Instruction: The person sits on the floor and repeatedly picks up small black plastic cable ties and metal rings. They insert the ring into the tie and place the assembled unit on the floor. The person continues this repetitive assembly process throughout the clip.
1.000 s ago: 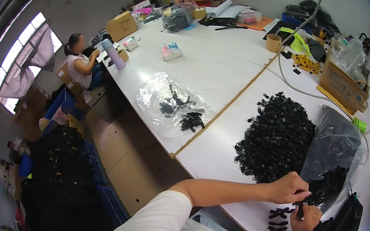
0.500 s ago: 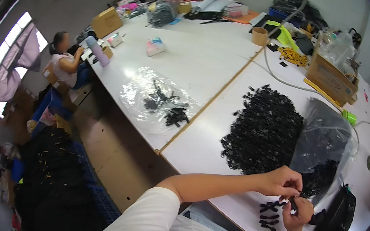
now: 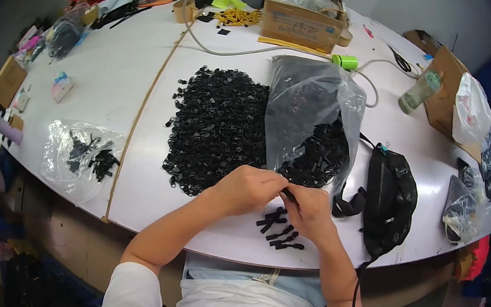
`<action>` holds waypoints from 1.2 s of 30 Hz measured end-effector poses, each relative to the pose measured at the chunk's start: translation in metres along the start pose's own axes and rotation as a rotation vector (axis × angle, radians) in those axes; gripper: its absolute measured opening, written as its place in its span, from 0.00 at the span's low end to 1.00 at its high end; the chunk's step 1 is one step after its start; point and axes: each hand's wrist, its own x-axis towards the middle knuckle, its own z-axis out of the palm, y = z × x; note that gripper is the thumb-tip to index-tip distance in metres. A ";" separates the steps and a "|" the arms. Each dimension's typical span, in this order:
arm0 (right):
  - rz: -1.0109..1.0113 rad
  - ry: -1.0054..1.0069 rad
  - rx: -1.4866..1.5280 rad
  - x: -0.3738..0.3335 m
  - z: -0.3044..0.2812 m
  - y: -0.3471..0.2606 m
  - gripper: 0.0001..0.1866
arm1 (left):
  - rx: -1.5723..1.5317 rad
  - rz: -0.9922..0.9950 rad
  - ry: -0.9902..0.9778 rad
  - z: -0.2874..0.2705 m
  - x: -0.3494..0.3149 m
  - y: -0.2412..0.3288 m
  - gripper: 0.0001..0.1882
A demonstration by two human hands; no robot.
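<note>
My left hand (image 3: pixel 250 189) and my right hand (image 3: pixel 310 214) meet over the near part of the table. Their fingers are pinched together on a small black piece, mostly hidden by the fingertips. Just below them lies a small group of short black pieces (image 3: pixel 284 242), some crossed and some side by side. Beyond my left hand spreads a big pile of small black looped parts (image 3: pixel 218 127). A clear plastic bag (image 3: pixel 301 92), open toward me, holds more black pieces (image 3: pixel 323 158) beyond my right hand.
Right of my hands lies a black pouch (image 3: pixel 388 202) with a strap. Another plastic bag (image 3: pixel 60 156) with black pieces is at left. A cardboard box (image 3: pixel 301 26), green cylinder (image 3: pixel 345 61) and bottle (image 3: pixel 420 92) stand farther off. Two people sit at the table's left side.
The view has swung to the right, so the table and my hands appear farther left. My hands stay together on the small black piece.
</note>
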 end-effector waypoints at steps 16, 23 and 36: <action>0.039 0.080 -0.046 -0.002 0.003 0.003 0.08 | -0.063 0.029 0.060 -0.001 0.005 0.009 0.13; -0.004 0.084 -0.090 -0.003 0.007 0.005 0.08 | -0.016 -0.040 0.094 -0.001 0.001 0.003 0.06; 0.022 0.125 -0.035 -0.003 0.006 0.004 0.09 | -0.774 -0.425 0.085 -0.018 0.005 0.017 0.06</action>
